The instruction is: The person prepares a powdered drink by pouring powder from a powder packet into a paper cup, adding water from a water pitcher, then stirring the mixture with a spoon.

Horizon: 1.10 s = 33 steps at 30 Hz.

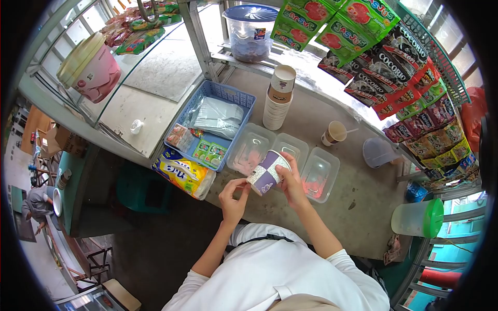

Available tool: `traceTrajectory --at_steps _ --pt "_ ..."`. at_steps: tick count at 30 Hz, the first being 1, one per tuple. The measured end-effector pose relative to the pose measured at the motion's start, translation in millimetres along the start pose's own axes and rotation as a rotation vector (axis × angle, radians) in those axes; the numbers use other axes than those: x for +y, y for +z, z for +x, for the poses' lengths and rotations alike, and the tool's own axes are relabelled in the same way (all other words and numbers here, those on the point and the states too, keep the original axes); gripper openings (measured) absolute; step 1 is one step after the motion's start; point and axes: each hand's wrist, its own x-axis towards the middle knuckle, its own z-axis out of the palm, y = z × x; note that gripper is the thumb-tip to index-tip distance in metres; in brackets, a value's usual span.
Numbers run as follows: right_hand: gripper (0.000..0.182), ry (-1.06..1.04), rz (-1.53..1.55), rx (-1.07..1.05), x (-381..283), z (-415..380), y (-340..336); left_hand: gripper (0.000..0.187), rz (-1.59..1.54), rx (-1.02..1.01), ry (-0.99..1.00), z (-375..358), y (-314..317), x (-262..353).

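Note:
A purple and white patterned paper cup (pixel 264 173) is held tilted between my two hands in front of my body. My right hand (pixel 292 181) wraps round its upper side, thumb across the wall. At the lower end, the fingertips of my left hand (pixel 234 198) pinch the cup near its base. Beneath and behind it are three clear plastic tubs on the counter. Pink bits lie in the left tub (pixel 258 132) and in the right tub (pixel 332 171); the middle tub (pixel 290 143) is partly hidden by the cup and my right hand.
A stack of paper cups (pixel 277 111) stands behind the tubs. Left are a blue basket (pixel 248 103) with packets and a yellow pack (pixel 179 173). Right are a brown cup (pixel 334 133), a clear jug (pixel 377 153) and a green-lidded container (pixel 410 218). Drink sachets (pixel 386 72) hang above.

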Motion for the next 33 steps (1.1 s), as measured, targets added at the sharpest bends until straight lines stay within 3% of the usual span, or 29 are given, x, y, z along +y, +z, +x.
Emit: traceTrajectory --at_steps 2,7,8,11,12,16,18,21,24,30,33 --pt "0.069 -0.019 -0.064 0.003 -2.3 -2.7 0.0 0.023 0.011 -0.007 -0.002 2.4 -3.9 1.5" --pt "0.092 -0.334 -0.469 -0.136 -4.9 -3.0 6.3 0.032 -0.16 0.02 -0.118 6.9 -25.1 -3.5" --pt "0.093 -0.424 -0.579 -0.176 -4.1 -2.5 8.8 0.05 -0.095 -0.088 -0.085 8.8 -33.6 -8.7" --pt "0.094 -0.553 -0.75 -0.298 -9.6 -5.4 27.2 0.072 0.133 -0.242 0.089 21.7 -38.6 21.9" --pt "0.094 -0.592 -0.788 -0.342 -9.3 -4.1 31.6 0.089 0.237 -0.304 0.187 23.3 -40.2 17.4" --pt "0.095 -0.543 -0.854 -0.444 -10.5 -3.4 39.4 0.091 0.089 -0.199 -0.016 11.9 -24.5 7.5" --pt "0.094 -0.441 -0.853 -0.455 -19.3 -3.0 36.8 0.09 0.115 -0.188 0.026 11.2 -19.7 5.6" --pt "0.089 -0.729 -0.827 -0.119 -20.2 12.5 14.3 0.076 0.15 -0.121 0.074 19.4 -8.8 9.4" --pt "0.081 -0.824 -0.792 0.389 -39.4 43.5 -10.9 0.054 0.124 -0.067 0.07 33.8 -1.2 4.4" --pt "0.087 -0.846 -1.224 0.479 -29.5 134.3 -93.3 0.035 0.038 -0.108 0.116 71.6 24.6 8.3" --pt "0.089 -0.667 -1.273 0.445 -23.2 143.4 -102.7 0.033 0.052 -0.132 0.132 86.9 30.2 14.1"
